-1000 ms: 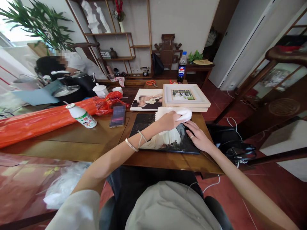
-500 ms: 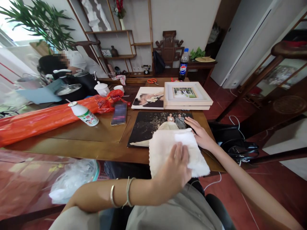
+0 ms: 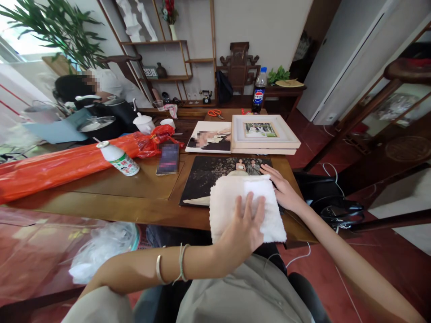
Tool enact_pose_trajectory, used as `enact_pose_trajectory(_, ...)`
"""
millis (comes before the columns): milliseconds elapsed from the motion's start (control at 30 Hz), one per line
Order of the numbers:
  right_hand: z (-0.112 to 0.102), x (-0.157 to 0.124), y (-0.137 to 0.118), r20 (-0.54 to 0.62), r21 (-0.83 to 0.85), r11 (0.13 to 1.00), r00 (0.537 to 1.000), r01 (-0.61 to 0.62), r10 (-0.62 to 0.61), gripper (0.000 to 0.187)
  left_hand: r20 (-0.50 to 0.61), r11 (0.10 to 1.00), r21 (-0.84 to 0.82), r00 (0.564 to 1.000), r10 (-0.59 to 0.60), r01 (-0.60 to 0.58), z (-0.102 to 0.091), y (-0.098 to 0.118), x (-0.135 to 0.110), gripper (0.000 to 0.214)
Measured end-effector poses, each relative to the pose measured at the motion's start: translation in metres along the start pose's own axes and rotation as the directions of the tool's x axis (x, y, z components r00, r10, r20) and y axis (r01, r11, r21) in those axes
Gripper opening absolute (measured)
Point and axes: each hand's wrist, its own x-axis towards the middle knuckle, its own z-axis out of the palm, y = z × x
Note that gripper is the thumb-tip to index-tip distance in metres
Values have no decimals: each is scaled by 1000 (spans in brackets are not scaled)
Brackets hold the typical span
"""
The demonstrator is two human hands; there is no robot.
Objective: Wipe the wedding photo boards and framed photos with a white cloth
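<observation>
A white cloth (image 3: 225,202) lies spread over the lower right part of a dark wedding photo panel (image 3: 205,179). My left hand (image 3: 244,224) rests flat on top of this cloth, fingers spread apart. At the panel's right edge, my right hand (image 3: 281,188) lies with its fingers stretched out, their tips beside the pictured couple. The cloth's upper right corner meets the right hand and hides part of it. Much of the photo's lower half is covered, and the cloth's near edge hangs past the table's front edge.
Behind the panel lie a white-edged photo print (image 3: 208,137) and stacked pale frames (image 3: 286,141). A cola bottle (image 3: 259,92) and orange-handled scissors (image 3: 215,113) stand or lie farther back. To the left are a phone (image 3: 167,159), a white bottle (image 3: 117,158) and a red plastic-wrapped bundle (image 3: 60,166).
My left hand has slid slightly up the cloth and its fingers have spread wider. The cloth has shifted a little away from me, over more of the photo. My right hand stays almost in place.
</observation>
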Motion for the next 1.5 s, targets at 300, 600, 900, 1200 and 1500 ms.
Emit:
enact_pose_trajectory(300, 3, 1, 1, -13, -59, 998, 1000, -29, 28, 42, 158, 975, -220, 987, -2, 37, 25, -84, 32, 24)
enact_pose_trajectory(600, 3, 2, 2, -14, -66, 997, 999, -43, 42, 42, 105, 963, -268, 994, -12, 40, 49, -101, 48, 22)
enact_pose_trajectory(900, 0, 1, -2, 5, -25, 1000, 1000, 2, -2, 44, -31, 922, -375, 995, 95, -99, 5, -26, -40, 14)
enact_pose_trajectory(1200, 2, 2, -1, -9, -68, 996, 998, -55, 55, 42, 158, 931, -360, 987, -9, 66, 35, -120, -8, 22)
enact_pose_trajectory(1500, 3, 1, -1, -22, -58, 997, 998, -53, 52, 42, 127, 942, -330, 992, -21, 63, 59, -160, 13, 27)
